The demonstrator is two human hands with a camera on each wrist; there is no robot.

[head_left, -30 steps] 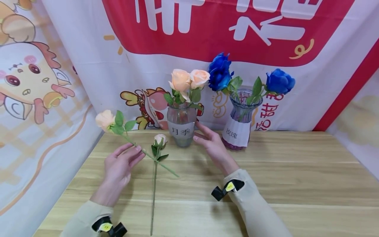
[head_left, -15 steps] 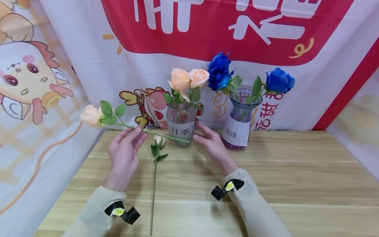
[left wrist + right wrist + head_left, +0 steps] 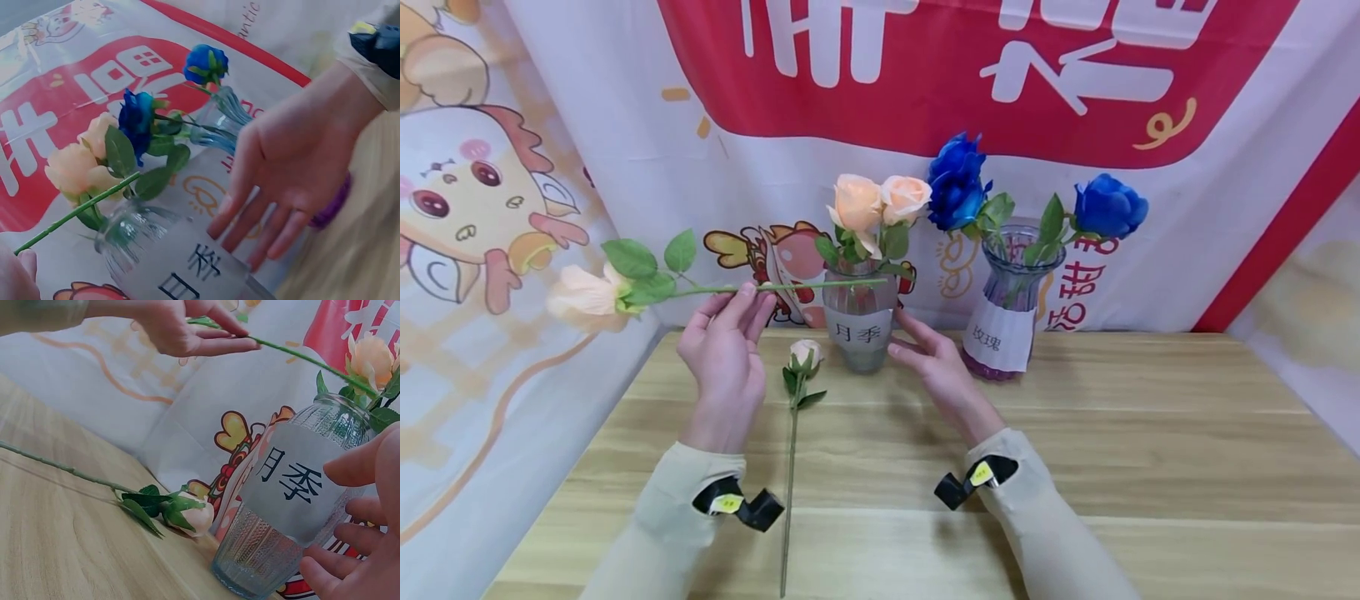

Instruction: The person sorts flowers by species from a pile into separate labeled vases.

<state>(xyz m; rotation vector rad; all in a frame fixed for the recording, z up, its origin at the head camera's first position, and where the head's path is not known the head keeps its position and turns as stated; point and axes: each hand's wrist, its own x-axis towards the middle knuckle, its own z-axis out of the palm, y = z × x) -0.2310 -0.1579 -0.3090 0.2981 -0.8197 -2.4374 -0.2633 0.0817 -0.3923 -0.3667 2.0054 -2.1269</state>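
Observation:
My left hand (image 3: 726, 358) pinches the green stem of a pale peach rose (image 3: 587, 296). That rose lies nearly level, bloom to the left, its cut end by the neck of a clear glass vase (image 3: 859, 358). Two peach roses (image 3: 880, 204) stand in this vase, which bears a white paper label (image 3: 290, 481). My right hand (image 3: 936, 362) is at the vase's right side, fingers extended and thumb apart; whether the fingertips touch the glass I cannot tell. Another pale rose (image 3: 187, 512) lies on the wooden table between my hands.
Right of my right hand stands a purple-tinted glass vase (image 3: 1018, 287) with a label. It holds two blue roses (image 3: 1108, 206) that lean apart. A printed cloth backdrop (image 3: 760, 187) rises directly behind the vases and along the left of the wooden table (image 3: 1150, 467).
My left hand has risen and moved slightly right with the rose. The stem has swung from a slant to nearly level, its end now by the vase's neck. My right hand has stayed put.

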